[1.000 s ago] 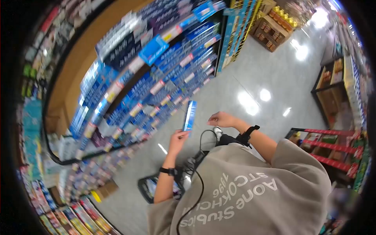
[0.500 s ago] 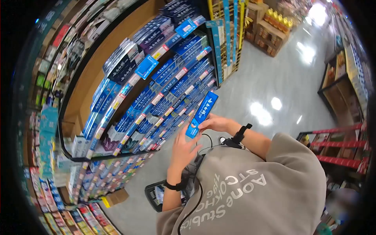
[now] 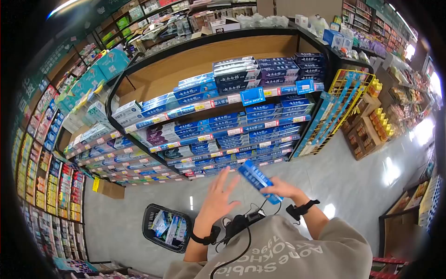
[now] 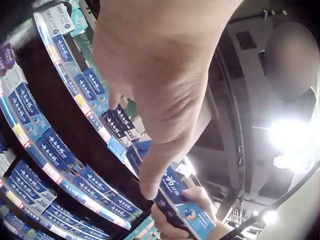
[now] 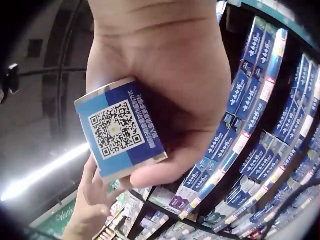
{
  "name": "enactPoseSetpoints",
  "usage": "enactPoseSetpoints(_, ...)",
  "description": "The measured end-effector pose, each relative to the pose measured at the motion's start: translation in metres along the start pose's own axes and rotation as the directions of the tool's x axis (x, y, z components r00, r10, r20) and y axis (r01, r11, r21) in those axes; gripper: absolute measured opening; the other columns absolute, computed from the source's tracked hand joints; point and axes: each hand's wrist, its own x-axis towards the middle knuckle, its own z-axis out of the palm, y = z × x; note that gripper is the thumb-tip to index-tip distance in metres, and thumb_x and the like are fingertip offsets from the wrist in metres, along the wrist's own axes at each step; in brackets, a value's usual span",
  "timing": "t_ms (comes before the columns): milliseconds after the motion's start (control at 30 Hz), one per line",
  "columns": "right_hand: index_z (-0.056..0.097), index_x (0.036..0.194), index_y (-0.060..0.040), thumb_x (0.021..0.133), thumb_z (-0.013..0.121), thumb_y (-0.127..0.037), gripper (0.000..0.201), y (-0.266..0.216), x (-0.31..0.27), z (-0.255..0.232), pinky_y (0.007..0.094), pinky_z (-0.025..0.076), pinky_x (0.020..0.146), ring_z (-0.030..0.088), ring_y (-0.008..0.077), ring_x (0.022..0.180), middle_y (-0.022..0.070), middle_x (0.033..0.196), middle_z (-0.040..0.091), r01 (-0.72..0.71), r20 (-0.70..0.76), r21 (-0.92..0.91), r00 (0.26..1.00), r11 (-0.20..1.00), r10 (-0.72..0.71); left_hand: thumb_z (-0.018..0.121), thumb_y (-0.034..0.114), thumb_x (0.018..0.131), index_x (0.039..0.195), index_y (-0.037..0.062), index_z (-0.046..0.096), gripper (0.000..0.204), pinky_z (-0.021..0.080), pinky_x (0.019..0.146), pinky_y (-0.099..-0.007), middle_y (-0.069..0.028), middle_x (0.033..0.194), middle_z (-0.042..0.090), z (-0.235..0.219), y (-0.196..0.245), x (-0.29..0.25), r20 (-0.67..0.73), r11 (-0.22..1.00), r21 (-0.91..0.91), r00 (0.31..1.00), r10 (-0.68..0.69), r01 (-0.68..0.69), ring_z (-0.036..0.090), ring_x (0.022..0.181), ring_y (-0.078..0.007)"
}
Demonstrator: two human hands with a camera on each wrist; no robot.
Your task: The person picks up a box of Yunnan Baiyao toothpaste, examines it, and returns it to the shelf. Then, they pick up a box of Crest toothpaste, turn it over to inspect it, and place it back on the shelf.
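A long blue toothpaste box (image 3: 255, 177) is gripped near its lower end by my right hand (image 3: 284, 189), thumb on top. It tilts up to the left in the head view. My left hand (image 3: 217, 197) is just left of the box, fingers spread, holding nothing. The left wrist view shows the left thumb overlapping the box (image 4: 175, 202), with the right hand's fingers (image 4: 167, 227) round it below. The box's end (image 5: 120, 131), printed with a QR code, faces the right wrist camera, and the left hand (image 5: 87, 200) appears beyond it.
Ahead stands a tiered shelf (image 3: 200, 108) stacked with similar boxes. On the floor sits a black basket (image 3: 167, 228) with several packages inside. A cardboard box (image 3: 112, 189) lies at the shelf's foot, and a yellow wire rack (image 3: 332, 114) stands on the right.
The toothpaste box went from the left hand to both hands, and now only the right hand holds it. The left hand has let go and spread its fingers. The head view has turned left.
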Motion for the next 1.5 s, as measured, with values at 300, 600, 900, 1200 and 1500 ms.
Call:
enactPoseSetpoints(300,0.073,0.101,0.0011,0.093,0.071,-0.051,0.053,-0.028,-0.011,0.034,0.03,0.051,0.071,0.064,0.0127,0.078,0.0037,0.087,0.07,-0.031,0.296,-0.107,0.953,0.994,0.062,0.078,0.018,0.074,0.122,0.02,0.068,0.049,0.046,0.101,-0.0431,-0.0023,0.121,0.066,0.018,-0.018,-0.008,0.11,0.964,0.176,0.977,0.183,-0.2,0.06,0.12,-0.0235)
enactPoseSetpoints(600,0.063,0.131,-0.004,0.099,0.07,-0.033,0.044,-0.097,-0.005,0.065,0.0304,0.056,0.075,0.069,0.016,0.091,0.0077,0.108,0.07,0.13,0.017,0.357,0.989,0.925,-0.146,0.082,0.03,0.071,0.112,0.0151,0.07,0.045,0.056,0.078,-0.0445,-0.0065,0.101,0.069,-0.035,-0.022,-0.08,-0.187,0.968,0.078,0.958,-0.219,0.237,0.07,0.092,-0.0309)
enactPoseSetpoints(900,0.049,0.135,-0.011,0.095,0.075,-0.018,0.049,-0.082,0.004,0.14,0.0278,0.053,0.059,0.067,0.0144,0.076,0.0078,0.103,0.067,0.211,0.052,0.272,0.971,0.939,-0.233,0.084,0.031,0.069,0.103,0.0145,0.072,0.04,0.057,0.065,-0.0423,-0.0063,0.089,0.069,-0.061,-0.017,-0.126,-0.224,0.953,0.082,0.937,-0.268,0.292,0.071,0.077,-0.0314)
enactPoseSetpoints(1200,0.045,0.142,-0.0114,0.095,0.075,-0.014,0.055,-0.08,0.0,0.168,0.0277,0.055,0.063,0.069,0.0149,0.078,0.007,0.093,0.068,0.174,0.082,0.237,0.977,0.956,-0.198,0.086,0.037,0.072,0.098,0.0132,0.073,0.038,0.056,0.061,-0.0406,-0.0073,0.082,0.069,-0.056,-0.02,-0.16,-0.235,0.949,0.05,0.927,-0.292,0.312,0.069,0.072,-0.0311)
enactPoseSetpoints(1500,0.052,0.123,-0.0066,0.093,0.075,-0.009,0.038,-0.077,0.001,0.183,0.0279,0.054,0.06,0.068,0.014,0.07,0.0073,0.087,0.068,0.142,0.001,0.27,0.989,0.952,-0.148,0.082,0.029,0.07,0.097,0.0164,0.072,0.031,0.058,0.064,-0.0408,-0.0044,0.082,0.068,-0.072,-0.041,-0.154,-0.164,0.968,0.039,0.957,-0.24,0.249,0.07,0.074,-0.0299)
